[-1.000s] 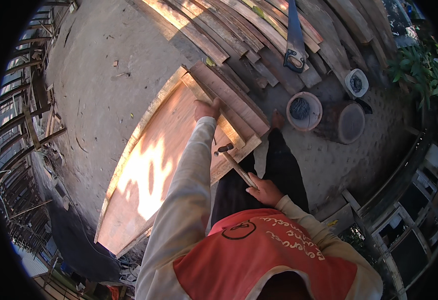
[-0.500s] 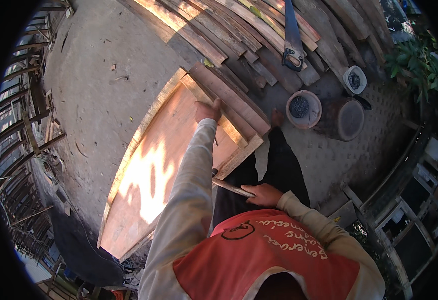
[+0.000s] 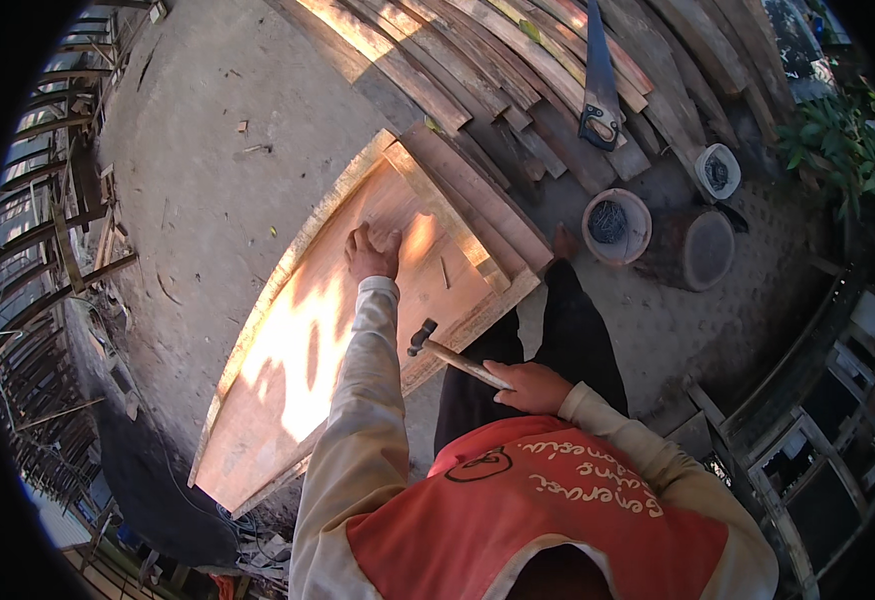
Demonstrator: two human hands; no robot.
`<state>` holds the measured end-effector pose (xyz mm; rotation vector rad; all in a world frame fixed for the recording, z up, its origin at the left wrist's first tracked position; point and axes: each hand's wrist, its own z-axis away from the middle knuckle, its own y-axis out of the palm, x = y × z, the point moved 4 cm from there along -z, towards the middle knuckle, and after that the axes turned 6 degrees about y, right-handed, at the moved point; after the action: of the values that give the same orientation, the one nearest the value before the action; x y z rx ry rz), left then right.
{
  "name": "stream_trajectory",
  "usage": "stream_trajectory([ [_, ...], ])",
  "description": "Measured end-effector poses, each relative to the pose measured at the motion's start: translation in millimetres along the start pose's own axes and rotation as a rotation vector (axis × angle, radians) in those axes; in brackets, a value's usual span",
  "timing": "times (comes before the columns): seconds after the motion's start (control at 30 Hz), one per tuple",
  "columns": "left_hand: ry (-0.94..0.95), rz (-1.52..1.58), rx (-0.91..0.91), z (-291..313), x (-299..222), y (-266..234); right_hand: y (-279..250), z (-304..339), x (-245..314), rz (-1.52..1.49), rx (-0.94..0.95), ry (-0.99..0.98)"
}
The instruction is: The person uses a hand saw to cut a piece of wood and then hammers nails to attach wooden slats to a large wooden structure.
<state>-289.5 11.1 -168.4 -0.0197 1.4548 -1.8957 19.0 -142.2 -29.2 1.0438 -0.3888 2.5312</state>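
Observation:
My right hand (image 3: 533, 388) is wrapped round the wooden handle of a hammer (image 3: 466, 366), its dark head over the near edge of a plywood panel (image 3: 333, 290). Light wooden strips frame the panel, one long side of which is curved. My left hand (image 3: 374, 254) rests on the panel face, fingers apart and a little bent, nothing visible in them. Beyond that hand, a wooden batten (image 3: 446, 215) crosses the wide end of the panel. A small thin nail-like piece (image 3: 445, 273) lies between the batten and the hammer.
Long planks (image 3: 518, 70) lie side by side at the far side, with a handsaw (image 3: 600, 95) on them. To the right stand a bucket of nails (image 3: 618, 228), a small white tub (image 3: 718, 171) and a log stump (image 3: 703, 248). Wooden frames line the left edge.
My left hand has left the batten and come down onto the panel face, nearer and to the left. The hammer head, partly hidden before, now shows clear of my sleeve.

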Motion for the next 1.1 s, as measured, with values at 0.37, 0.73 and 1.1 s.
stream_trajectory([
  [0.37,-0.170,-0.313,0.277,29,76,-6,4,2,3,-0.045,-0.208,0.303],
  [0.73,-0.243,-0.342,0.356,29,44,-4,-3,8,-15,-0.112,-0.365,0.284],
  [1.1,-0.061,-0.212,0.078,-6,39,20,-43,19,-49,-0.195,-0.411,0.221],
])
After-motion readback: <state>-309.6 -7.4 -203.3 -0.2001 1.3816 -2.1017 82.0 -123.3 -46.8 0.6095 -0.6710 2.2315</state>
